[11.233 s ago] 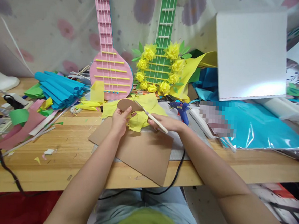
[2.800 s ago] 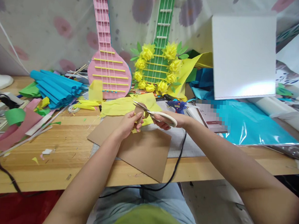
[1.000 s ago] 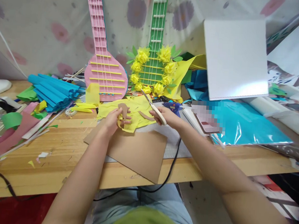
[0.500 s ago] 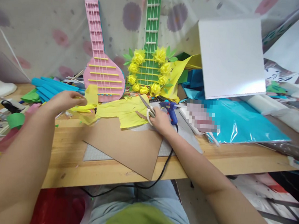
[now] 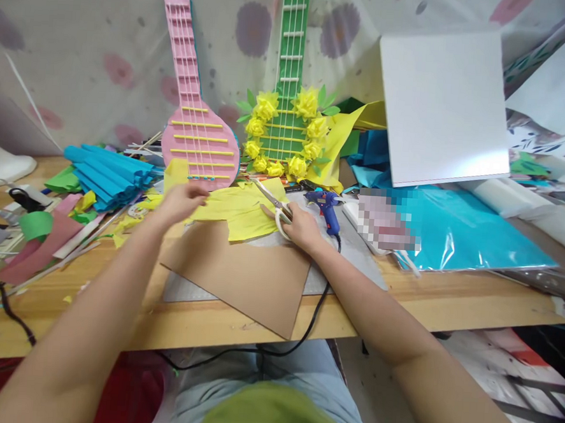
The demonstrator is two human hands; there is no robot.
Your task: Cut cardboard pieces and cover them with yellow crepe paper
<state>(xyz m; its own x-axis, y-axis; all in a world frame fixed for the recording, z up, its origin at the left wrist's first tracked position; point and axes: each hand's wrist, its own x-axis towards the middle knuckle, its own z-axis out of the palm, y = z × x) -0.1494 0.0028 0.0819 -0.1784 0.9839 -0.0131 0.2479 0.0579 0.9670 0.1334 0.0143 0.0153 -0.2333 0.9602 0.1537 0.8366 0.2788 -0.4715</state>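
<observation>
My right hand (image 5: pixel 303 229) grips a pair of scissors (image 5: pixel 282 219) by the white handles, blades slightly parted and pointing up-left over the yellow crepe paper (image 5: pixel 248 216). The paper lies across a brown cardboard sheet (image 5: pixel 240 273). Over the paper's left end hovers my left hand (image 5: pixel 180 204), its fingers loosely bent and apart, with nothing visible in them. Just right of the scissors rests a blue glue gun (image 5: pixel 325 208); its black cord (image 5: pixel 315 312) runs off the table's front edge.
Behind stand a pink paper guitar (image 5: pixel 200 146) and a green one (image 5: pixel 285 119) ringed with yellow flowers. Blue crepe paper (image 5: pixel 107 172) and scraps lie left. On the right are a white board (image 5: pixel 444 110), a phone-like pixelated object (image 5: pixel 387 221) and a blue sheet in plastic (image 5: pixel 472 233).
My left hand has moved right, from the scraps beside the pink guitar to over the yellow crepe paper. My right hand stays on the scissors, hardly moved.
</observation>
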